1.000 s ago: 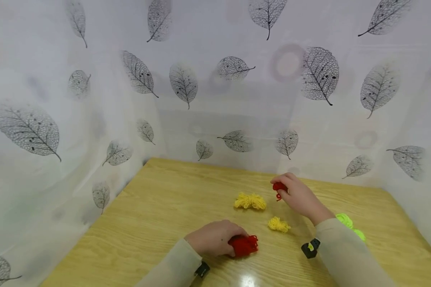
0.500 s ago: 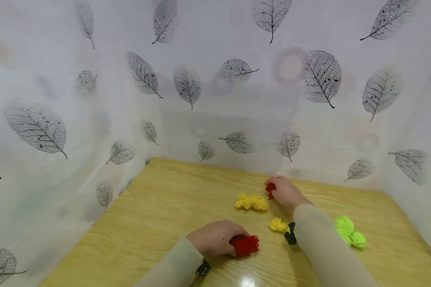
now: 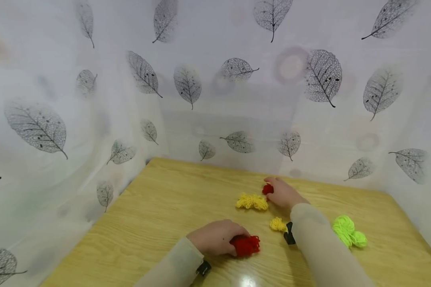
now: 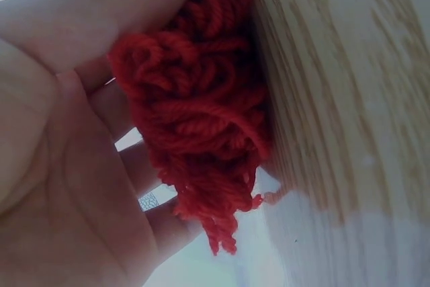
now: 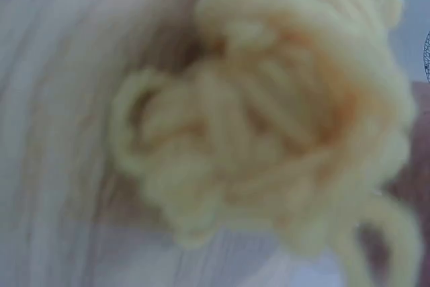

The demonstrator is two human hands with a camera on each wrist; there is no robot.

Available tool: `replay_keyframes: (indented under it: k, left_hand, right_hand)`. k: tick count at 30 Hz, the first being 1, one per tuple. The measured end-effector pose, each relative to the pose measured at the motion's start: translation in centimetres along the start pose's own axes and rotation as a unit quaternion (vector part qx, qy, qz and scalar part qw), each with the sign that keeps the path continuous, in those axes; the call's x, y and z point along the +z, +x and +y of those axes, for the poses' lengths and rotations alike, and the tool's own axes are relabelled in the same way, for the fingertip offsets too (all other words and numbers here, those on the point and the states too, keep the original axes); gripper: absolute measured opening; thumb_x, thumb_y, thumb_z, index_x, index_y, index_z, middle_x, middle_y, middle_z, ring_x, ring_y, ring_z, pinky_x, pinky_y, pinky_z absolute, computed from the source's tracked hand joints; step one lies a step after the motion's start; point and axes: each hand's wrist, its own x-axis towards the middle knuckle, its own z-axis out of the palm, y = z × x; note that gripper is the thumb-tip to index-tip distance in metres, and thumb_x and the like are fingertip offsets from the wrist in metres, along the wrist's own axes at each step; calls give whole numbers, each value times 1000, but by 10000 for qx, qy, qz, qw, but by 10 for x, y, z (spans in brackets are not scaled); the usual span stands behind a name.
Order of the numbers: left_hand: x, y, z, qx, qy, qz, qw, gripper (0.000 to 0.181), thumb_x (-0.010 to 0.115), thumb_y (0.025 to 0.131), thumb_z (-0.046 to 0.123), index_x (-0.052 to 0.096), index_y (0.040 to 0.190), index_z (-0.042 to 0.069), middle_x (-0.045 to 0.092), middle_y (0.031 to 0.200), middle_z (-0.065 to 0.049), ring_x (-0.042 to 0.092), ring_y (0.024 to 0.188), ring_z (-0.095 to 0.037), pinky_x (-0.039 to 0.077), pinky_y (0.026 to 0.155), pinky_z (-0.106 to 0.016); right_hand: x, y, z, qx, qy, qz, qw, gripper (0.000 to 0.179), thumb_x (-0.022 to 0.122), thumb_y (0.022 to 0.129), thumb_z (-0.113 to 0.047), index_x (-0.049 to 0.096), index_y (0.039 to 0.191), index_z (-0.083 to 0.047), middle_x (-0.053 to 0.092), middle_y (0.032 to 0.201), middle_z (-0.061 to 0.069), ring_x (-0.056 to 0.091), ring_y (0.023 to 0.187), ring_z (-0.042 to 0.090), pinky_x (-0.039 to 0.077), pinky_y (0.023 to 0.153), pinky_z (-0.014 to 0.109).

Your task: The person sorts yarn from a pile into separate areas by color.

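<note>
My left hand (image 3: 218, 238) grips a red yarn bundle (image 3: 246, 245) at the front of the table. In the left wrist view the thumb presses on the red yarn (image 4: 201, 119), whose loose ends touch or nearly touch the wood. Farther back, my right hand (image 3: 283, 193) pinches a smaller red yarn bundle (image 3: 267, 189), partly hidden by the fingers, at table level. Just left of it lies a yellow yarn bundle (image 3: 252, 202). A smaller yellow yarn bundle (image 3: 277, 224) sits beside the right wrist's black camera; blurred yellow yarn (image 5: 269, 119) fills the right wrist view.
A bright green yarn bundle (image 3: 344, 231) lies right of the right forearm, partly covered by the sleeve. The wooden table (image 3: 158, 207) stretches away to the left. A white leaf-patterned curtain (image 3: 215, 111) closes off the back and sides.
My right hand has moved left and slightly down with the small red yarn, toward the larger yellow bundle. More of the green yarn shows. The left hand has stayed on its red yarn.
</note>
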Motion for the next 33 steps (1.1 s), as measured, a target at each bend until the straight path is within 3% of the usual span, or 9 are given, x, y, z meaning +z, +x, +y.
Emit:
replay_keyframes:
  k: [5, 8, 13, 18, 25, 33]
  left_hand:
    - [-2, 1, 0, 4, 36, 26, 10000, 47, 81, 87, 20, 66, 130, 30, 63, 120, 19, 57, 104, 1, 48, 93, -27]
    - [-3, 2, -1, 49, 167, 208, 9996, 44, 79, 89, 20, 66, 130, 30, 63, 121, 19, 56, 104, 1, 48, 94, -27]
    - [-13, 7, -6, -51, 409, 895, 9951, 45, 77, 91, 18, 65, 133, 29, 64, 123, 14, 57, 107, -3, 48, 94, -27]
    - [-32, 20, -10, -266, 823, 1556, 9840, 45, 73, 93, 12, 64, 136, 24, 66, 127, 7, 61, 110, -11, 51, 94, -32]
    - [-60, 62, -21, -652, 867, 2059, 9725, 50, 69, 95, 10, 58, 142, 24, 63, 136, 5, 60, 122, -17, 46, 104, -37]
    - [-60, 120, -44, -991, 361, 2080, 9724, 49, 66, 99, 12, 57, 144, 27, 60, 139, 5, 56, 126, -17, 44, 107, -36]
  right_hand:
    - [-4, -6, 4, 176, 318, -131, 9993, 74, 65, 96, -27, 31, 159, -9, 24, 159, 29, 38, 137, 50, 34, 107, 67]
    - [-7, -11, 5, 276, 505, -234, 9981, 75, 65, 97, -29, 28, 160, -12, 17, 162, 28, 32, 141, 50, 31, 108, 69]
    - [-11, -21, 7, 187, 502, -174, 9984, 73, 62, 99, -27, 26, 160, -11, 25, 158, 27, 40, 135, 49, 34, 105, 69]
    - [-12, -30, 13, -106, 286, 10, 9995, 70, 61, 99, -27, 29, 157, -4, 32, 152, 31, 41, 132, 52, 34, 105, 70]
    - [-13, -42, 20, -45, 278, 25, 9996, 70, 62, 100, -29, 30, 157, -5, 34, 151, 31, 43, 131, 52, 36, 103, 69]
    - [-15, -53, 21, -59, 210, 207, 9995, 67, 64, 97, -24, 36, 154, -2, 40, 147, 32, 44, 129, 53, 37, 103, 69]
